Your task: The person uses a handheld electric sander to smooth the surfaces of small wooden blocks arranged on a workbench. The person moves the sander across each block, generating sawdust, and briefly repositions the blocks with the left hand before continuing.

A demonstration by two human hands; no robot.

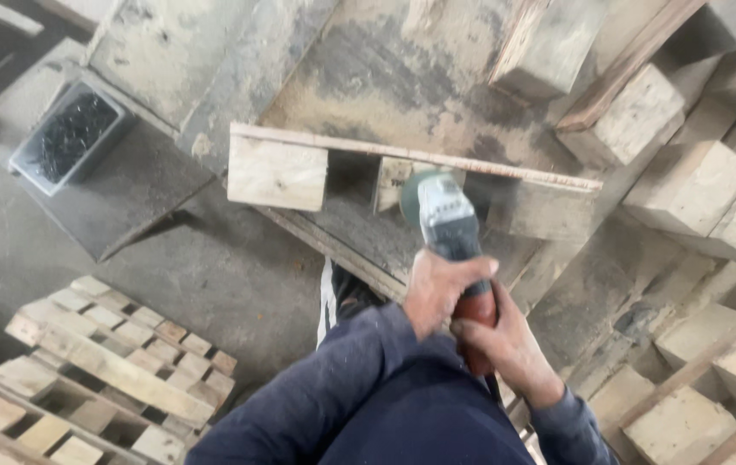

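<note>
1. head view, the work: the left hand [437,288] wraps the forward part of an angle grinder [452,237], fingers curled tight over its grey-green body; the right hand [506,344] closes round the red rear handle, fingers pressed together in a full grip. both hands are clamped on the tool.
2. head view, where it sits: the grinder's disc [415,191] is at the middle wooden block [389,181] under a thin top board [411,157], which lies on the dusty workbench [368,77]. whether the disc is touching the wood cannot be told; the picture is blurred there.
3. doing it well, as a judgement: keep both wrists firm, hold the disc at a steady angle, let it cut without forcing, and keep the sleeves [333,387] clear of the disc.
4. materials: the blocks are pale, rough-sawn softwood with square faces; the board is thin, with a raw, splintery edge. the bench is worn and coated in sawdust.
5. around it: loose blocks [686,185] are piled at right, slatted pallets [109,362] lie at lower left on the grey concrete floor, and a plastic tub [71,133] of dark nails or screws sits at upper left.
</note>
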